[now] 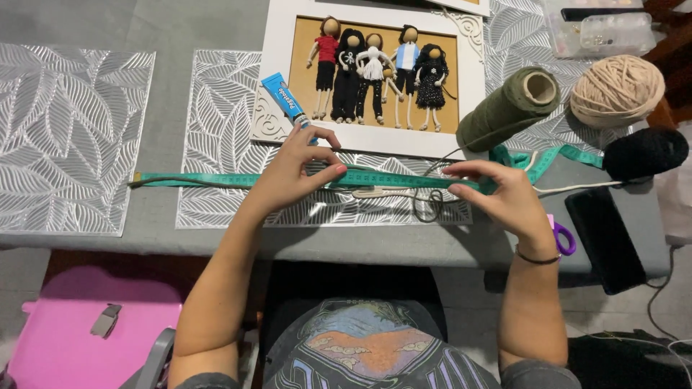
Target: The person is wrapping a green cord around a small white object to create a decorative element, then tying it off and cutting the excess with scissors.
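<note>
Both hands' fingers (328,170) pinch, seemingly nearly closed, the green measuring tape (216,179).

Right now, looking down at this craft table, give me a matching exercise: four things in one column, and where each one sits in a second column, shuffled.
Things:
1. green tape measure
2. blue glue tube
3. olive cord spool
4. purple scissors

Places:
A. lying on the white frame's lower left corner
B. by the right wrist, near the table's front edge
C. stretched flat between the left hand and right hand
D. on its side, left of the beige yarn ball

Pairs: 1-C, 2-A, 3-D, 4-B
</note>
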